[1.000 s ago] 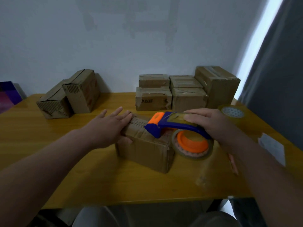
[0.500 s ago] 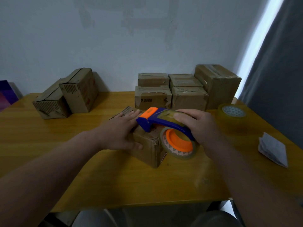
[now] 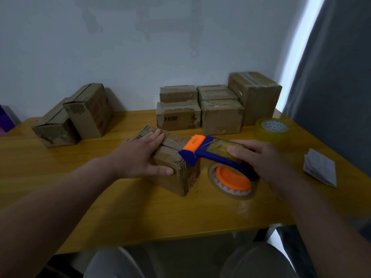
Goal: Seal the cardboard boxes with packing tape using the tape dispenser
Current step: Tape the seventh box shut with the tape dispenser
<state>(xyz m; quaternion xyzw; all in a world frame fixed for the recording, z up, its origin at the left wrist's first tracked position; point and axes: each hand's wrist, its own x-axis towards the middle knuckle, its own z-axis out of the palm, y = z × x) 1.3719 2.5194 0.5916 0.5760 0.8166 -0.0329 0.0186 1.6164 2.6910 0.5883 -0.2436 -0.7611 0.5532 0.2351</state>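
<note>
A small cardboard box (image 3: 176, 177) lies in the middle of the yellow wooden table (image 3: 140, 213), turned at an angle. My left hand (image 3: 140, 157) rests flat on its top with straight fingers, the thumb against its near side. My right hand (image 3: 263, 159) grips the handle of the blue and orange tape dispenser (image 3: 212, 153). The dispenser's orange front end sits on the box's right top edge. Its tape roll (image 3: 232, 179) hangs just right of the box, close to the table.
Two cardboard boxes (image 3: 74, 117) stand at the back left. Several more boxes (image 3: 218, 109) are stacked at the back right against the wall. A spare roll of clear tape (image 3: 274, 129) and a folded grey paper (image 3: 319, 167) lie at the right.
The box has been turned on the table under my left hand. The dispenser has slid right across the box top, so its front end now sits at the right edge.
</note>
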